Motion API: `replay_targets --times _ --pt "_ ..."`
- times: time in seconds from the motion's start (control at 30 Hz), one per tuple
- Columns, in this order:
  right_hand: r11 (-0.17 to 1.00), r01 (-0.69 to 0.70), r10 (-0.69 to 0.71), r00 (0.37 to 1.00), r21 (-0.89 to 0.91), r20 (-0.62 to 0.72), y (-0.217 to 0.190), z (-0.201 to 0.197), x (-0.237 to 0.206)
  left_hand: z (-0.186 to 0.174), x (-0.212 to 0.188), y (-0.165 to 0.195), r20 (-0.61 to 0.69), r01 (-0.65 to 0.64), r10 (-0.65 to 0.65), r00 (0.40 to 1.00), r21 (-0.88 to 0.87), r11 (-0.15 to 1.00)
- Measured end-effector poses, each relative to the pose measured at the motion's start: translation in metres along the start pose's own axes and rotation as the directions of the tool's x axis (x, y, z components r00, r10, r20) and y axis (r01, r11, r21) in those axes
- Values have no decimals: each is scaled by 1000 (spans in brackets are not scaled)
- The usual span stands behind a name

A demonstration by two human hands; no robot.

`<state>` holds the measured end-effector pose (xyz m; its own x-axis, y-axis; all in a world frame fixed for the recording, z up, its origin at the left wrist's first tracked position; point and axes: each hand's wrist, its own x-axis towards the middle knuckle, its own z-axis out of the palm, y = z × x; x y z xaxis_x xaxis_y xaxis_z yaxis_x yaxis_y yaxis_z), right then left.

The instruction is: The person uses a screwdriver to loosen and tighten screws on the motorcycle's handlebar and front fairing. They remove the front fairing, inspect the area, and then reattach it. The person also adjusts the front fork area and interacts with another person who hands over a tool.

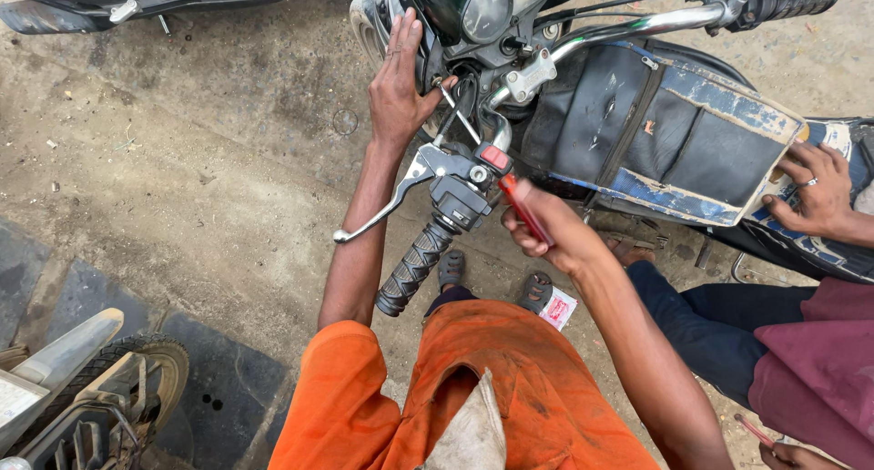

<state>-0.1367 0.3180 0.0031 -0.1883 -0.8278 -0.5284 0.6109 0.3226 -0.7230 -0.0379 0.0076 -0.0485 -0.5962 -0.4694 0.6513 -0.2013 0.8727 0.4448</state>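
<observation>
I look down at a motorcycle's handlebar [628,24]. My left hand [399,78] lies flat, fingers spread, against the side of the headlight housing [428,15], just below the round gauge [487,7]. My right hand [546,231] grips a red-handled screwdriver [523,208], its tip at the switch box [473,174] beside the left rubber grip [414,268] and silver lever [382,213]. My orange shirt fills the bottom of the view.
Another person in dark trousers and a maroon top crouches at right, one ringed hand [815,197] resting on the worn blue-black tank cover [674,133]. A second motorcycle's wheel [137,379] sits bottom left. A small red-and-white packet [557,308] lies on the dirty concrete near my sandals.
</observation>
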Motion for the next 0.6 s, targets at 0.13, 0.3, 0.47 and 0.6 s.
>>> replay_targets --times 0.13,0.3,0.47,0.6 --pt "318 112 -671 728 -942 -139 14 -3 2 1 2 1 4 4 -4 1000 20 1000" --pt "997 -81 82 992 12 -99 20 -13 13 0 2 2 0 9 -9 1000 31 999" --pt "421 431 -743 668 -798 -32 28 -14 11 0 1 2 20 23 -23 1000 24 999" --pt "708 191 -466 850 -680 -246 27 -11 8 3 1 -1 5 21 -21 1000 4 1000"
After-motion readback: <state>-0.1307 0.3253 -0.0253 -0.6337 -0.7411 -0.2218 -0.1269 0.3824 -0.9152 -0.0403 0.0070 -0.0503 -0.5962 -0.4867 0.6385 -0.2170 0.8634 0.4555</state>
